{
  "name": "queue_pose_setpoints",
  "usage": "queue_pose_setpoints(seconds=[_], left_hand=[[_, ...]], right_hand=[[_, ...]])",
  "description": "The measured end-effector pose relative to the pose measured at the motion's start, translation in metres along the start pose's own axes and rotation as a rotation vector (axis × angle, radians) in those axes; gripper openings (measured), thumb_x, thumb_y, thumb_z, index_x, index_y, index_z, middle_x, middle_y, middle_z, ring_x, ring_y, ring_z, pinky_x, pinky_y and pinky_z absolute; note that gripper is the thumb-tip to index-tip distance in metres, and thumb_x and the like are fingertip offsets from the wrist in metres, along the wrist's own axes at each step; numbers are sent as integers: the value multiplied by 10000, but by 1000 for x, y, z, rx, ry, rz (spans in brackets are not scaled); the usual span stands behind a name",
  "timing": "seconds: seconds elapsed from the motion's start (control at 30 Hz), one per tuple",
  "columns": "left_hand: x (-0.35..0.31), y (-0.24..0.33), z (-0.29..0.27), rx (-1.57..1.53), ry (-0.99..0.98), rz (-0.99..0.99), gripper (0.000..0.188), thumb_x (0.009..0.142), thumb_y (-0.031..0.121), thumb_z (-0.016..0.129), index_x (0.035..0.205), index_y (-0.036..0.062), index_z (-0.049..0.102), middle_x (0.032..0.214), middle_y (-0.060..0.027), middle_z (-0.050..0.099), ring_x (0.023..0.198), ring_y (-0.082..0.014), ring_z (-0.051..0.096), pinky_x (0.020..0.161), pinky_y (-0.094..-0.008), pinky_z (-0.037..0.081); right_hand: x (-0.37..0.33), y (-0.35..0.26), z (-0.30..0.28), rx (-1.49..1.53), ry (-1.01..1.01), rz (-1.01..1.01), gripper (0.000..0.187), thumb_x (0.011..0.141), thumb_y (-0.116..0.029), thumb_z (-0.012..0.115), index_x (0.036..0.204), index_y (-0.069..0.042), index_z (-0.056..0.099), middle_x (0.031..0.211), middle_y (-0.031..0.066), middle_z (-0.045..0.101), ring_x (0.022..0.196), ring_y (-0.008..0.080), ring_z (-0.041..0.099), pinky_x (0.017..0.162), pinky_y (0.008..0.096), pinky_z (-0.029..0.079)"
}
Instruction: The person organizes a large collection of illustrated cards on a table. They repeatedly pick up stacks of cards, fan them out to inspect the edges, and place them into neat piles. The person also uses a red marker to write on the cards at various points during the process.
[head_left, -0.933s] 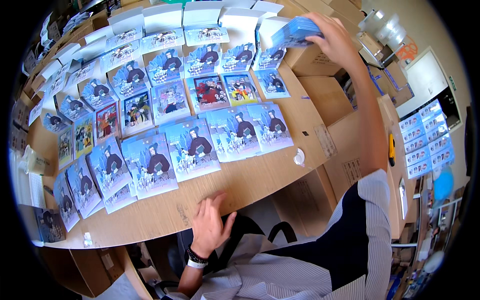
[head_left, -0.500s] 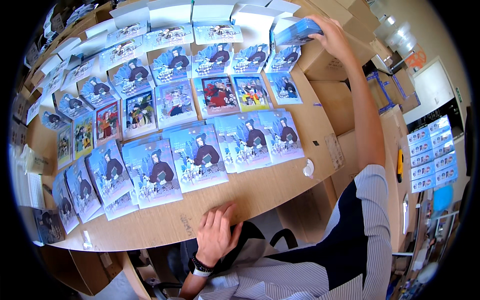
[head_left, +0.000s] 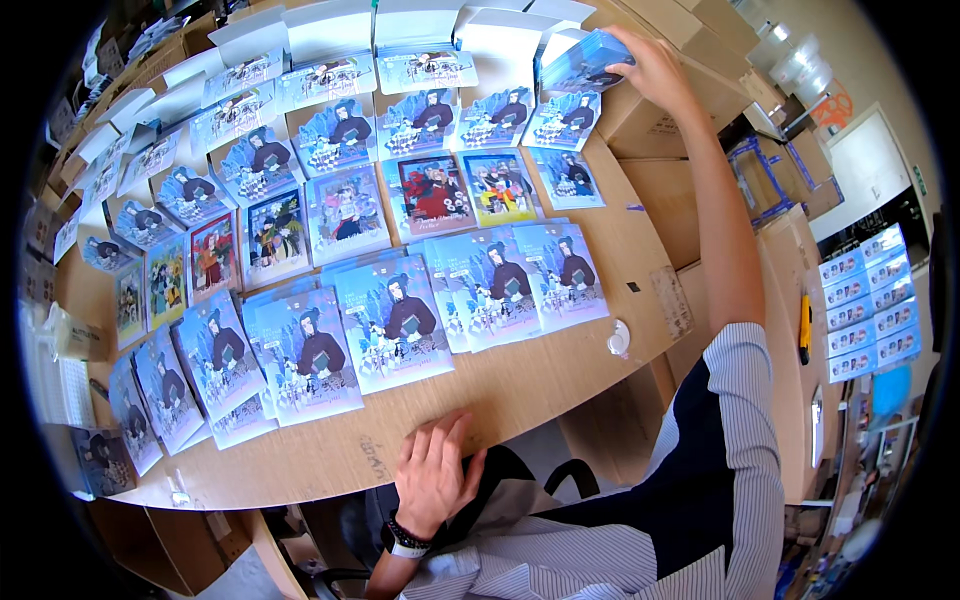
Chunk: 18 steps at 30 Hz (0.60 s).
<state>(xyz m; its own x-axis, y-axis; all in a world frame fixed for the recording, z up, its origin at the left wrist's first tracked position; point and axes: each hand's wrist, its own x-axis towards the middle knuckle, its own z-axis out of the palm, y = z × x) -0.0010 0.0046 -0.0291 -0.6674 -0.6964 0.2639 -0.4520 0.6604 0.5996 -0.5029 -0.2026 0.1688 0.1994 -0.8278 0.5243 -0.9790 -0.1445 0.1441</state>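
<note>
At the far right of the table, my right hand (head_left: 652, 74) grips the right end of a thick stack of blue printed cards (head_left: 582, 62). That stack is at the mouth of an opened blue display box (head_left: 563, 122) with a character on its front; how deep it sits inside I cannot tell. My left hand (head_left: 432, 474) rests at the table's near edge, its fingers loosely bent, thumb apart and nothing in it. Beyond it lie overlapping piles of blue illustrated cards (head_left: 398, 320). Behind them runs a row of differently coloured picture cards (head_left: 436, 192).
More opened display boxes (head_left: 418, 115) with raised white flaps curve along the table's back. A white round object (head_left: 619, 338) lies near the right edge of the table (head_left: 560, 375). Cardboard cartons (head_left: 655, 190) stand beyond it. A yellow cutter (head_left: 805, 330) lies on a side surface.
My right hand and the card stack have shifted slightly left against the box at the far right. My left hand stays in place. The whole view has turned a little.
</note>
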Motion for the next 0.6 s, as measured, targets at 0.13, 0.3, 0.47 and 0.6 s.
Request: queue_pose_setpoints(seconds=[0.13, 0.3, 0.47, 0.6], left_hand=[[-1, 2, -2, 45, -16, -7, 563, 826, 213, 753, 1315, 53, 527, 1257, -62, 613, 1042, -253, 605, 915, -373, 462], [1, 1, -1, 44, -6, 3, 563, 826, 213, 752, 1316, 50, 529, 1257, -62, 612, 1048, -256, 603, 918, -375, 461], [1, 1, 1, 42, -6, 1, 566, 820, 204, 753, 1317, 50, 530, 1256, -72, 611, 1045, -268, 597, 920, -386, 456], [-1, 1, 2, 31, 3, -14, 569, 809, 190, 758, 1313, 53, 532, 1250, -93, 609, 1039, -291, 588, 927, -411, 445]], right_hand=[[2, -4, -3, -19, 0, 59, 521, 792, -84, 779, 1275, -102, 584, 1137, 155, 692, 1047, 389, 638, 856, 439, 505], [1, -16, -3, -135, -86, 164, 520, 783, -91, 789, 1263, -111, 592, 1150, 149, 691, 1054, 378, 642, 866, 450, 509], [-5, 4, 24, -29, -133, 181, 569, 775, -145, 815, 1300, -127, 594, 1205, 121, 685, 1110, 339, 632, 975, 455, 454], [4, -3, 49, -94, -252, 176, 580, 779, -120, 808, 1313, -132, 582, 1243, 97, 677, 1132, 291, 633, 977, 430, 456]])
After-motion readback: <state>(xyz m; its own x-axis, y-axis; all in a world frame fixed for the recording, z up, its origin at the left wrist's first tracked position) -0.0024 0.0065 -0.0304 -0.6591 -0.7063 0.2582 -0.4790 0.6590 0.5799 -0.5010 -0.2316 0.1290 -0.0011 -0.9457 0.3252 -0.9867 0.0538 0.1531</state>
